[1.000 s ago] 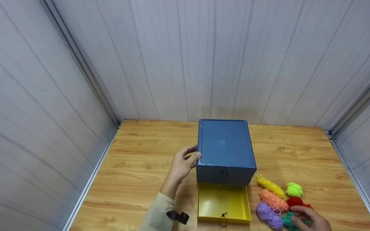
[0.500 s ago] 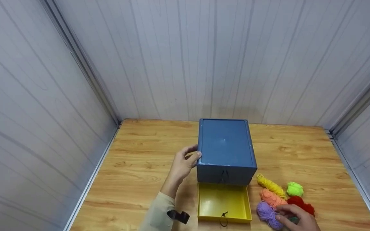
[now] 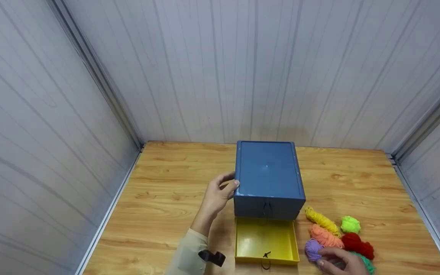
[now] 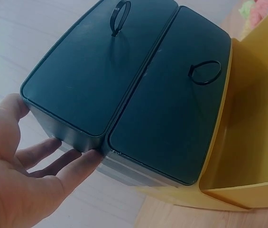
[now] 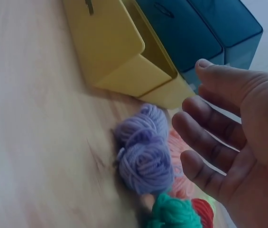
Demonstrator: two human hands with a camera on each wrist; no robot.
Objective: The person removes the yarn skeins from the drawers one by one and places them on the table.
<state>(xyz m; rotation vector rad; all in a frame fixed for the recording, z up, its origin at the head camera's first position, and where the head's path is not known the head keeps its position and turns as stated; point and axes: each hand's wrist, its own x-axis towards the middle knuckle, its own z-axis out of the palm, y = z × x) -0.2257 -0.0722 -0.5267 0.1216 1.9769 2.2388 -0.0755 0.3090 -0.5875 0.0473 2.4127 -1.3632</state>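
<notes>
A blue drawer box (image 3: 267, 170) stands mid-table with its yellow bottom drawer (image 3: 266, 261) pulled out and empty. My left hand (image 3: 222, 189) rests against the box's left side, thumb at the top front corner; in the left wrist view its fingers (image 4: 53, 154) lie straight along the box (image 4: 124, 85). My right hand (image 3: 338, 263) hovers at the near edge over the purple yarn (image 3: 312, 246). In the right wrist view its fingers (image 5: 209, 137) are spread just above the purple yarn (image 5: 143, 152), not touching it.
Right of the drawer lie yellow yarn (image 3: 321, 219), orange yarn (image 3: 325, 236), lime yarn (image 3: 350, 224), red yarn (image 3: 357, 244) and green yarn (image 3: 367, 261). Two upper drawers with loop handles (image 4: 205, 73) are closed. Grey walls enclose the wooden table (image 3: 166, 198) on three sides.
My right hand has moved left from the green yarn to above the purple yarn. The left hand and the box have stayed put.
</notes>
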